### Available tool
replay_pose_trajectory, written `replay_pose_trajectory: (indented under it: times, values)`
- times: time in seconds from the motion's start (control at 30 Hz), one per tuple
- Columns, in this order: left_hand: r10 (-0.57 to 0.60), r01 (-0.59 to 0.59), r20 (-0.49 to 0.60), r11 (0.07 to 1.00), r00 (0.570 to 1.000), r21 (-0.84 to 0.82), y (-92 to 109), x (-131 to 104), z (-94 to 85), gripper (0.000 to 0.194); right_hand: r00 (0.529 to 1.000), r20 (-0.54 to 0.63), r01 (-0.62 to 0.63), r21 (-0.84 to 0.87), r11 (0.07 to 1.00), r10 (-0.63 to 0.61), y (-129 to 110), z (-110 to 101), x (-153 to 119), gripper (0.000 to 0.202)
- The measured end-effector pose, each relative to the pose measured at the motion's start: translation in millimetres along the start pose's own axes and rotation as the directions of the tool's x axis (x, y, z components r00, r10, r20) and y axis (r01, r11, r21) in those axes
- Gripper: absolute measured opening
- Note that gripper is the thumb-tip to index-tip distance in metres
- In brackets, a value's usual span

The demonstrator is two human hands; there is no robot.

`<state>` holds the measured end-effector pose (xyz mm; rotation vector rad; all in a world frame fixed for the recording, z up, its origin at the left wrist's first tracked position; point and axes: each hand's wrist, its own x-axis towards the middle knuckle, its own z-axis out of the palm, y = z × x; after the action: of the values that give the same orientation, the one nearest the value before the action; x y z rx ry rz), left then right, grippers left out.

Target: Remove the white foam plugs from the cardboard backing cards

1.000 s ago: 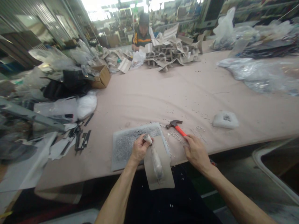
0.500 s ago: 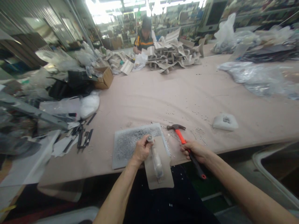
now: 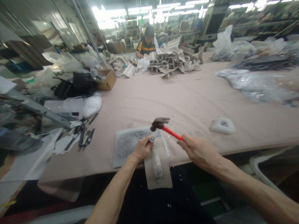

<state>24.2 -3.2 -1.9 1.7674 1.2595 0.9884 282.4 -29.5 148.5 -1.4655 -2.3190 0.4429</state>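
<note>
Cannot see the lower grip of the hammer (image 3: pixel 173 133), covered by the right hand (image 3: pixel 195 149); can make out its head only as a blur. Cannot follow all the fingers of the left hand (image 3: pixel 142 148) around the end of the handle (image 3: pixel 157 163). Cannot see part of the board (image 3: pixel 119 135) behind that hand and the panel (image 3: pixel 166 171), nor sort its scraps (image 3: pixel 134 140), too small to tell. Lose both forearms (image 3: pixel 109 189) at the frame's borders, and the co-worker's (image 3: pixel 149 49) lower body behind the table's pile (image 3: pixel 175 59).
</note>
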Motion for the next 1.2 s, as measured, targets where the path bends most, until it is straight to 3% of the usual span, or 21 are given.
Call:
replay_pose_trajectory:
  times: [0.03, 0.1, 0.13, 0.17, 0.2, 0.27, 0.33, 0.37, 0.5, 0.6, 0.67, 0.73, 0.8, 0.83, 0.9, 0.93, 0.97, 1.0, 1.07, 1.13, 1.2]
  values:
    - [0.007, -0.007, 0.004, 1.0, 1.0, 0.004, -0.3, 0.2, -0.6, 0.013, 0.994, -0.111, -0.006, 0.039, 0.999, 0.01, -3.9, -5.0, 1.8, 0.032]
    - [0.022, -0.022, 0.014, 1.0, 1.0, 0.009, -1.0, 0.6, -1.5, 0.014, 0.931, -0.356, -0.034, 0.139, 0.99, 0.082, -10.3, -6.4, 2.5, 0.033]
    - [0.025, -0.026, 0.016, 1.0, 1.0, 0.012, -1.5, 0.9, -1.8, 0.014, 0.901, -0.421, -0.037, 0.169, 0.985, 0.106, -11.8, -2.5, 1.2, 0.033]
    - [0.024, -0.024, 0.013, 1.0, 1.0, 0.015, -2.0, 1.0, -1.8, 0.014, 0.901, -0.421, -0.038, 0.163, 0.986, 0.104, -11.8, 3.8, -1.0, 0.034]
    - [0.019, -0.019, 0.011, 1.0, 1.0, 0.019, -2.6, 1.1, -1.6, 0.014, 0.932, -0.352, -0.043, 0.117, 0.992, 0.082, -10.1, 11.4, -3.8, 0.035]
    - [0.01, -0.01, 0.015, 1.0, 1.0, 0.022, -3.2, 0.8, -0.7, 0.013, 0.999, -0.047, -0.023, -0.052, 0.998, 0.021, -2.8, 25.3, -9.3, 0.035]
    - [0.019, -0.019, 0.028, 1.0, 0.999, 0.006, -2.9, 0.1, 0.0, 0.013, 0.975, 0.213, -0.012, -0.206, 0.979, 0.057, 7.9, 32.6, -12.2, 0.033]
    - [0.026, -0.026, 0.029, 1.0, 0.999, -0.005, -2.3, -0.4, 0.2, 0.015, 0.958, 0.269, -0.034, -0.249, 0.968, 0.103, 14.1, 33.9, -12.3, 0.032]
    - [0.013, -0.012, 0.017, 1.0, 1.0, -0.013, 0.8, -2.3, 0.4, 0.014, 0.919, 0.314, -0.174, -0.222, 0.96, 0.239, 45.2, 42.4, -6.6, 0.032]
    - [0.012, -0.011, 0.01, 1.0, 1.0, -0.009, 0.7, -3.1, 0.6, 0.013, 0.901, 0.306, -0.248, -0.216, 0.944, 0.307, 68.1, 63.2, -0.8, 0.031]
    - [0.018, -0.018, -0.01, 1.0, 1.0, -0.019, -0.8, -3.5, 1.0, 0.015, 0.92, 0.23, -0.257, -0.255, 0.932, 0.316, 73.6, 78.3, 1.5, 0.027]
    - [0.013, -0.014, -0.028, 0.999, 1.0, -0.038, -2.2, -4.0, 1.5, 0.016, 0.98, 0.099, -0.144, -0.26, 0.955, 0.174, 66.6, 88.8, 1.2, 0.033]
    - [-0.005, 0.002, -0.043, 0.998, 0.999, -0.068, -2.6, -4.6, 2.5, 0.017, 0.988, 0.058, 0.15, -0.239, 0.959, -0.14, 48.1, 93.3, -1.4, 0.053]
    - [-0.017, 0.012, -0.049, 0.996, 0.999, -0.087, -2.5, -4.8, 3.4, 0.018, 0.941, 0.108, 0.337, -0.212, 0.918, -0.32, 36.4, 93.9, -3.0, 0.06]
    - [-0.043, 0.033, -0.07, 0.99, 0.997, -0.136, -1.8, -4.3, 5.9, 0.021, 0.761, 0.282, 0.633, -0.125, 0.764, -0.585, 12.5, 94.3, -5.5, 0.058]
    - [-0.061, 0.046, -0.086, 0.985, 0.994, -0.168, -1.3, -3.4, 7.4, 0.021, 0.674, 0.358, 0.715, -0.098, 0.692, -0.646, 1.9, 95.0, -6.1, 0.048]
    - [-0.085, 0.061, -0.106, 0.976, 0.991, -0.21, -0.7, -2.0, 8.7, 0.021, 0.617, 0.415, 0.76, -0.093, 0.643, -0.669, -7.0, 96.2, -6.1, 0.035]
    - [-0.119, 0.079, -0.137, 0.961, 0.983, -0.264, 0.3, 0.1, 9.5, 0.021, 0.594, 0.448, 0.778, -0.111, 0.618, -0.668, -14.1, 98.0, -5.6, 0.023]
    - [-0.217, 0.093, -0.265, 0.906, 0.939, -0.414, 4.7, 5.6, 7.6, 0.024, 0.633, 0.461, 0.756, -0.196, 0.624, -0.622, -23.4, 101.8, -3.5, 0.011]
    - [-0.321, 0.021, -0.453, 0.834, 0.832, -0.552, 14.1, 11.1, -1.2, 0.031, 0.745, 0.42, 0.654, -0.309, 0.691, -0.517, -28.4, 104.0, -1.2, 0.017]
    - [-0.346, -0.105, -0.599, 0.801, 0.722, -0.589, 28.7, 13.8, -15.6, 0.036, 0.873, 0.351, 0.465, -0.392, 0.794, -0.338, -31.5, 103.4, 0.2, 0.021]
